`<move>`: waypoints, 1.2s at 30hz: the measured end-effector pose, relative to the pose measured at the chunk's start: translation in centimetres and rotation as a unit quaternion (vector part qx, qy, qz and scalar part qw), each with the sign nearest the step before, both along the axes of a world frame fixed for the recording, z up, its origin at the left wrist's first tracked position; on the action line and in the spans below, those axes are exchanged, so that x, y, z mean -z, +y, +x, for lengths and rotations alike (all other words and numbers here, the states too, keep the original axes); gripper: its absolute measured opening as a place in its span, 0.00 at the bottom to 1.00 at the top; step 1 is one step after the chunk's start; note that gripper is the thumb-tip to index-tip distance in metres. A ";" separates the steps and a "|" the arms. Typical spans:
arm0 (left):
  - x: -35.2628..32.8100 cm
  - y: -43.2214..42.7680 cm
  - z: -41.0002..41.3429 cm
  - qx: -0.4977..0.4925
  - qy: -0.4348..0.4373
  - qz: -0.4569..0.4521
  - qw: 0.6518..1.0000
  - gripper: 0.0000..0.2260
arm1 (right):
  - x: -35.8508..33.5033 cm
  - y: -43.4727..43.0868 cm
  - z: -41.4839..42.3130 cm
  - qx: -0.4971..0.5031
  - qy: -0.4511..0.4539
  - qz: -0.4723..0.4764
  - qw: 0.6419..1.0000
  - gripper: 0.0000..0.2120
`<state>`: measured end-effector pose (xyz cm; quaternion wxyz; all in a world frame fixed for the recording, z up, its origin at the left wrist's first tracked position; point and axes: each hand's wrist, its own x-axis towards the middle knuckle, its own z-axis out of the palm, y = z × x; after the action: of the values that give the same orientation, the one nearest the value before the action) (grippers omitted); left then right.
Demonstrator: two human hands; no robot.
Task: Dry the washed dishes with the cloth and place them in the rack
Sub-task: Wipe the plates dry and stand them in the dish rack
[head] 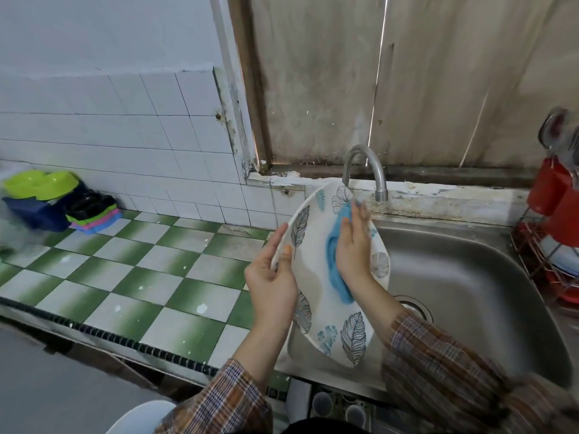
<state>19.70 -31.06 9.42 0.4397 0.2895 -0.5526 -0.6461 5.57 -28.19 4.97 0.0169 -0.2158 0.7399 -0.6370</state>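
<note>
A kitchen seen from above, at a person's own eye level. A green-and-white checked tile counter (125, 270) fills the left side; a stainless steel sink (470, 292) fills the right, with a curved metal faucet (366, 161) at its far edge.

Held tilted over the sink's left side is a large white leaf-patterned plate (313, 277), its face turned toward the viewer. The left hand (272, 283) pinches the plate's left rim, thumb on the face and fingers behind it. The right hand (352, 245) lies flat with its fingers straight and close together, pressing a blue cloth (336, 277) against the middle of the plate. Both arms wear plaid sleeves.

At the far right stands a red wire dish rack (529, 242), with a red cutlery holder (548, 186) on it. On the far left of the counter sits a heap of bright plastic containers (40, 186).

The task looks to be mid-way through one dish: the plate is being wiped and has not yet gone to the rack, which is well apart from it across the sink.

The rack is cut off by the right edge and blurred, so what it already holds cannot be told. The back of the plate is hidden, no other washed dishes are plainly visible, and the containers are too blurred to identify.
</note>
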 end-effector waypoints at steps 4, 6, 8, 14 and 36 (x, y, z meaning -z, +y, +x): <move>-0.1 -0.6 -0.6 -0.015 0.008 0.013 1.000 0.15 | -1.6 -0.7 5.4 -0.187 0.148 -0.019 0.971 0.23; 0.5 -0.7 -0.8 -0.025 0.017 0.043 0.999 0.14 | -0.7 -0.1 6.9 -0.236 0.187 0.001 0.954 0.23; 1.0 -0.4 -0.8 -0.024 0.031 0.068 0.997 0.12 | 0.1 0.8 7.3 -0.249 0.187 -0.001 0.950 0.23; 1.1 0.0 -1.1 -0.070 0.041 0.067 0.994 0.12 | 0.6 2.2 7.5 -0.312 0.180 0.016 0.933 0.24; -0.9 -0.6 0.8 -0.109 0.018 -0.038 0.993 0.09 | -2.5 -2.5 1.9 -0.096 0.073 -0.053 0.991 0.23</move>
<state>20.48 -31.66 10.33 0.5277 0.3195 -0.5340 -0.5782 7.45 -30.72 7.48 0.0124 -0.3319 0.6804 -0.6532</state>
